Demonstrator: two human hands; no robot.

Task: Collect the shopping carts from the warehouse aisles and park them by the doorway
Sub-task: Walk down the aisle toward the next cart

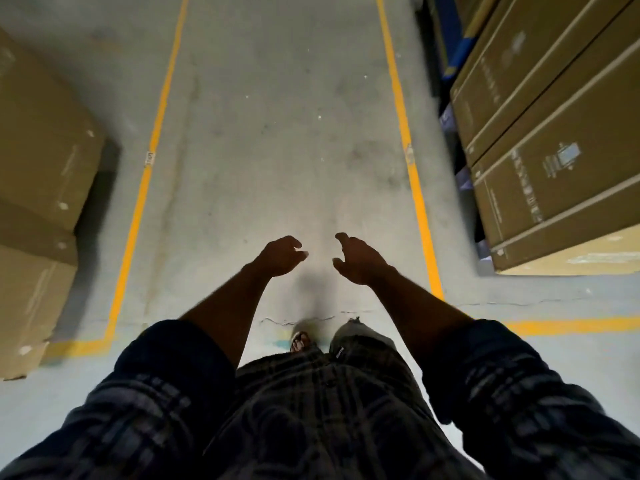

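Nearest, both arms reach forward over the floor (284, 140): left hand (281, 255) and right hand (358, 259) each with a loosely curled, empty grip. Boxes (540, 140) flank the aisle beyond. No cart or doorway shows, so collecting looks unstarted here.

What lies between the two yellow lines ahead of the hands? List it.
Head view: only bare concrete floor, stained and cracked, between the left line and right line. No cart shows. Both hands are empty.
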